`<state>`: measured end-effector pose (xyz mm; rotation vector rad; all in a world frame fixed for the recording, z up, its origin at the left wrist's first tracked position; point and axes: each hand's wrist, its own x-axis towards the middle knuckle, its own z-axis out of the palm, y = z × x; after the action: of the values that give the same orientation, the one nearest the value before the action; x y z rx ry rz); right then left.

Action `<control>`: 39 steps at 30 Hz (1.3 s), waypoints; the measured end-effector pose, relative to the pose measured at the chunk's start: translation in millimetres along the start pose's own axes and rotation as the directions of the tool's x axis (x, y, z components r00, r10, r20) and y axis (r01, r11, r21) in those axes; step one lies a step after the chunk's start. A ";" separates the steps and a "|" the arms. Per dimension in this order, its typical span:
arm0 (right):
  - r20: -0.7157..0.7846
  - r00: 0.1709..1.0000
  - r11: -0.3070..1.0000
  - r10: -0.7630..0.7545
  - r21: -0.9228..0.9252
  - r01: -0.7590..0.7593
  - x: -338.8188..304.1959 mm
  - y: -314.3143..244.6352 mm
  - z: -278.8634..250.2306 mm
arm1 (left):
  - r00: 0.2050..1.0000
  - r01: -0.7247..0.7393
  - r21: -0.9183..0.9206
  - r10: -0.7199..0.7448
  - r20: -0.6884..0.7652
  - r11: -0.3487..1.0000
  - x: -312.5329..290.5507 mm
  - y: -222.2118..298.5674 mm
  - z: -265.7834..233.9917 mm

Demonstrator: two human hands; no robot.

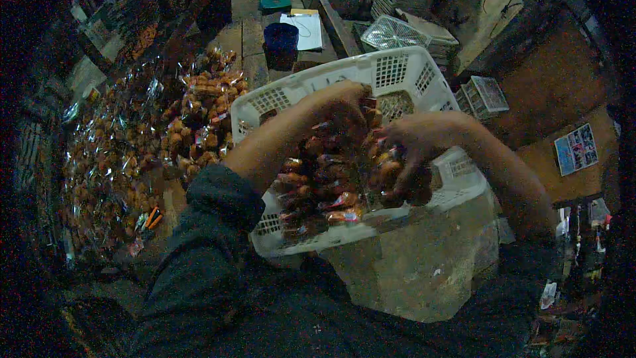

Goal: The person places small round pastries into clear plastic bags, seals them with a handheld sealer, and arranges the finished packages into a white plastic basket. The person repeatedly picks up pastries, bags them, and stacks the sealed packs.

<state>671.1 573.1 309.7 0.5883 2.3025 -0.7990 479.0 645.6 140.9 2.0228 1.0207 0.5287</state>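
Observation:
A white plastic basket (354, 65) with lattice panels stands tilted in front of me. In it lie rows of clear-wrapped packets (324, 182) of round brown pieces. My left hand (346, 101) reaches over the basket's left side, its fingers bent down among the packets; their tips are hidden in shadow. Over the right part of the load, my right hand (424, 142) curls its fingers around a packet (386, 169) of the same kind. The dim light blurs where one packet ends and another begins.
A large heap of similar shiny packets (122, 139) covers the left side, with orange-handled scissors (154, 217) at its near edge. Beyond the basket are a dark blue cup (281, 37), white paper (308, 30) and a lattice crate (392, 32). A picture sheet (576, 149) lies right.

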 end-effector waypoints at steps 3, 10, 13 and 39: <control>0.177 0.979 0.995 -0.100 -0.007 0.103 29.0 13.8 7.9 | 0.994 0.079 0.031 -0.081 0.072 0.996 -2.2 12.5 -3.5; -0.210 0.918 0.709 -0.337 -0.697 0.101 52.9 45.4 114.4 | 0.962 0.271 0.523 -0.217 -0.164 0.808 -4.5 8.5 35.6; -0.141 0.937 0.665 -0.320 -0.737 0.117 51.4 49.2 122.7 | 0.948 0.181 0.615 0.029 -0.316 0.768 -18.2 4.8 53.2; 0.202 0.978 0.227 0.046 0.952 -0.207 21.3 39.3 100.1 | 0.639 0.140 -0.143 -0.200 -0.743 0.980 -251.1 38.2 -31.8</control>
<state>719.7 538.7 217.7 1.1736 1.2822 -2.1486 328.7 443.6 187.0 1.5972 1.6320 1.3597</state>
